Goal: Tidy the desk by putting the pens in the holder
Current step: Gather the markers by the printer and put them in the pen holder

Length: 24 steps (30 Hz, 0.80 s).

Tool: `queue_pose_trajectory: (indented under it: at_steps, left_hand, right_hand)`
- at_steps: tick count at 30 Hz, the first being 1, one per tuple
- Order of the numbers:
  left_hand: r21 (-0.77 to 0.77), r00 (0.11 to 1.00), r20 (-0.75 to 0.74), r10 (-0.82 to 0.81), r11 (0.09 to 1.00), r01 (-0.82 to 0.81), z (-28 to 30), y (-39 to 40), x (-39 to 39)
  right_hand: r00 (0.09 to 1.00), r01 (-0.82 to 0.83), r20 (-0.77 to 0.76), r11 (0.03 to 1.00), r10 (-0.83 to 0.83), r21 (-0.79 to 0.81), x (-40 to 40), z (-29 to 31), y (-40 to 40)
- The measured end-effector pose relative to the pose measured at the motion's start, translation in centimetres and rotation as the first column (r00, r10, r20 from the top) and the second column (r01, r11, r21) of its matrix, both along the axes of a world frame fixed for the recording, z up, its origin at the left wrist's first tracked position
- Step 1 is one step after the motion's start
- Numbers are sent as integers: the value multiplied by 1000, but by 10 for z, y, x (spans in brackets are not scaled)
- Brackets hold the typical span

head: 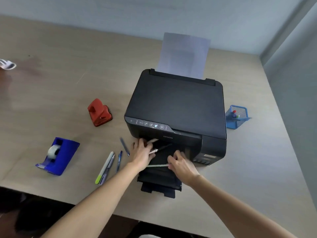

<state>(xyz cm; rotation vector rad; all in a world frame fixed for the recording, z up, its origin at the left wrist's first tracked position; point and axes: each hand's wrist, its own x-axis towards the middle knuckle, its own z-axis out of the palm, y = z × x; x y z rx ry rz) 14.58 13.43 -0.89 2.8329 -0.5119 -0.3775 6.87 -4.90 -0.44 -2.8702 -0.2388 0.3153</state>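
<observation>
My left hand (141, 153) rests on the printer's output tray (159, 182), its fingers closed around a white-and-black pen (163, 148); a second white pen tip shows above its fingers. My right hand (181, 166) pinches one end of a thin white pen (157, 165) lying across the tray. Several more pens lie on the desk to the left: a white pen with a green cap (104, 168), a grey one (108, 169), a blue one (118, 161) and another blue one (124, 146). The blue mesh holder (237, 117) stands right of the printer with coloured pens inside.
A black printer (176, 107) with paper (184, 54) in its rear feed fills the middle of the beige desk (51, 91). A red hole punch (99, 112) and a blue tape dispenser (57, 156) sit on the left. A wall runs along the right.
</observation>
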Motion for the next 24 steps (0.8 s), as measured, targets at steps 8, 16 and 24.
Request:
queue_pose_trajectory:
  at_steps: [8,16,24]
  left_hand:
    - [-113,977,-141,-159,983,143,11,24,2]
    - [-195,932,-270,-242,962,193,91,49,-26]
    - [-425,945,-174,-278,887,183,199,-41,3]
  right_hand:
    - [996,54,-78,998,-52,18,-28,4,-21]
    - [951,113,219,904,-219,412,-47,96,-68]
    - [526,523,261,550,-810,651,-34,119,-200]
